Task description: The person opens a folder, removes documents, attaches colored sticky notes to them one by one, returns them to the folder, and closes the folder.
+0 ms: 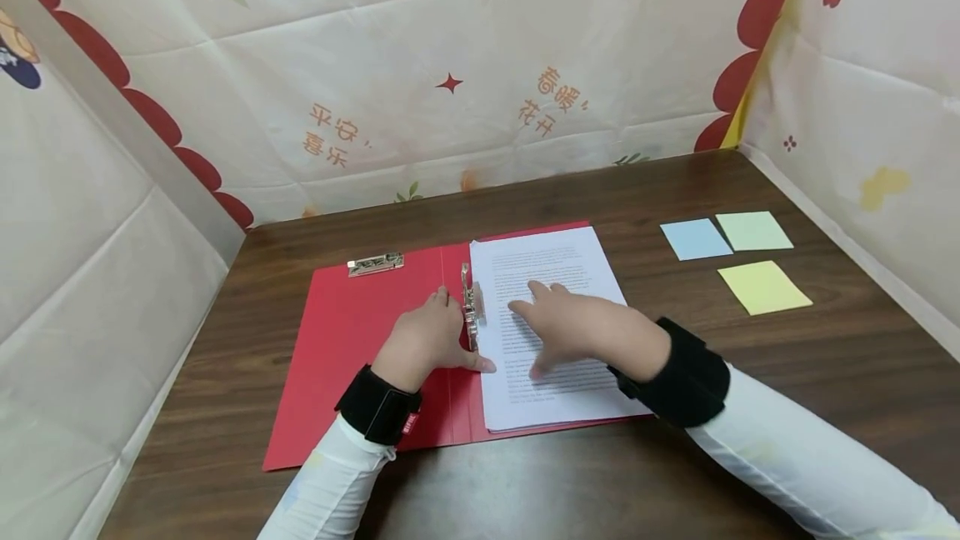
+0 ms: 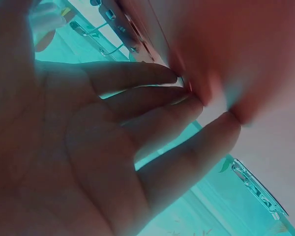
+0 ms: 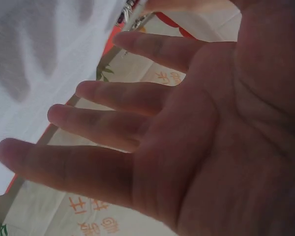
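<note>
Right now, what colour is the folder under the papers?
Red folder; the head view shows it best.

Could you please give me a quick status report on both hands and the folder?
Left hand open, at metal clamp. Right hand open over paper stack. Red folder open flat.

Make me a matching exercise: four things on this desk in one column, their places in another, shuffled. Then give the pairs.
Things:
1. red folder
2. printed pages
3. yellow sticky note
4. small metal clip

Places:
A. at the open folder's far left edge
B. nearest of the three notes on the right
C. lying open on the brown desk
D. on the folder's right half, under the right hand

Pairs: 1-C, 2-D, 3-B, 4-A
</note>
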Motion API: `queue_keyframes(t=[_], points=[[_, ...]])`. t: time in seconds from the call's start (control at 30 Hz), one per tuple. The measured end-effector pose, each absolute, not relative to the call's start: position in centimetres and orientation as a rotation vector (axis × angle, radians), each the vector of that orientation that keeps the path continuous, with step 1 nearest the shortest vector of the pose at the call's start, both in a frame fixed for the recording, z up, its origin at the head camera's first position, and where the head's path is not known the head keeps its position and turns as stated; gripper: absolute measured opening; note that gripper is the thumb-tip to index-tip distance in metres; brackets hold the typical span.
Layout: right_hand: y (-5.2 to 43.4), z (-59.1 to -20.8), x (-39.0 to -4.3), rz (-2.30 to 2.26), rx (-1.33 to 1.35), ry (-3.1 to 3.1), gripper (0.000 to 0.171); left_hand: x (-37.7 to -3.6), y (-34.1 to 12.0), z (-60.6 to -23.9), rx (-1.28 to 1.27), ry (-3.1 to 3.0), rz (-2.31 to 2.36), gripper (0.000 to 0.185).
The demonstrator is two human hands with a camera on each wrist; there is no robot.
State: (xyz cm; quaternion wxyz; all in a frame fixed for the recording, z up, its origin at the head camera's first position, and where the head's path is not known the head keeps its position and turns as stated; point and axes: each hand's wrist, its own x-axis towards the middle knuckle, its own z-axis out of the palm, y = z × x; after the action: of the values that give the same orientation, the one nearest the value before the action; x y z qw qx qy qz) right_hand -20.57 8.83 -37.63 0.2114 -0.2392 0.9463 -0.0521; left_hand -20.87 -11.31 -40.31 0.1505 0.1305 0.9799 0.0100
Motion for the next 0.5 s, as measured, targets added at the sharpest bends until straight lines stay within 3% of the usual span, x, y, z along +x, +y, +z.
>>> queue_keyframes(t=[0.13, 0.5], points=[[10.5, -38.1, -19.1, -0.173, -0.590, 2.633, 0.103, -20.8, -11.1, -40.2, 0.394, 2.809, 0.060, 0.107], [12.3, -39.3, -18.0, -0.225, -0.573, 2.661, 0.094, -20.5, -11.7, -39.8, 0.248, 2.720, 0.078, 0.118]])
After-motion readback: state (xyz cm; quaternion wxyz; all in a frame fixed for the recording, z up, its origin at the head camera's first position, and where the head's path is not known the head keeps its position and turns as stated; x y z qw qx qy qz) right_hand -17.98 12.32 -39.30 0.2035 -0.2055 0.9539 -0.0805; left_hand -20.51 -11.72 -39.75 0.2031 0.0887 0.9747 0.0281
